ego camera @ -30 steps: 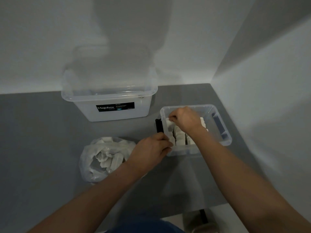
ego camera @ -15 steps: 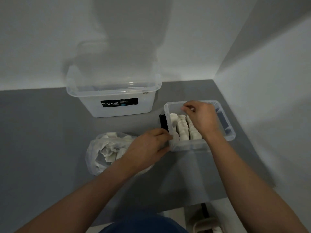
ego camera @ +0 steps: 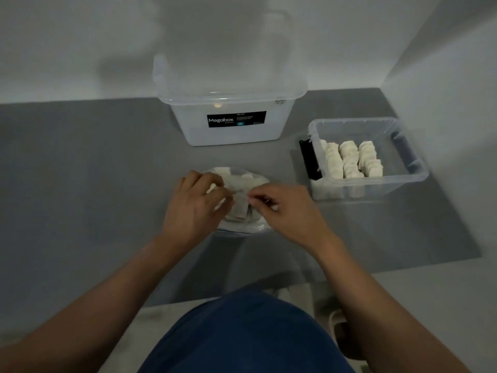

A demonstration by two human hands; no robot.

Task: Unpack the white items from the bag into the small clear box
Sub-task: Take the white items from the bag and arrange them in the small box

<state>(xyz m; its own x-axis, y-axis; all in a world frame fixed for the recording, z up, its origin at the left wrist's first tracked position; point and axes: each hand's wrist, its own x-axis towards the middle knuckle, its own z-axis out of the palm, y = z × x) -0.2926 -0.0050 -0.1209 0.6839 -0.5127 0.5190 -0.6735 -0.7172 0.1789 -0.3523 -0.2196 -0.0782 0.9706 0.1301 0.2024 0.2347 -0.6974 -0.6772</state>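
Plastic bag (ego camera: 243,227) on grey counter (ego camera: 94,184), both hands at its mouth. Right hand (ego camera: 285,208) pinches one of the white items (ego camera: 240,208) between thumb and fingertips. Left hand (ego camera: 193,203) curls into the bag just left of that grip; on film or packet, cannot tell. Small clear box (ego camera: 408,181) sits well right of the grip, three rows inside. Judgement: left pins the bag flat, right lifts one packet clear, stands it upright beside the rows.
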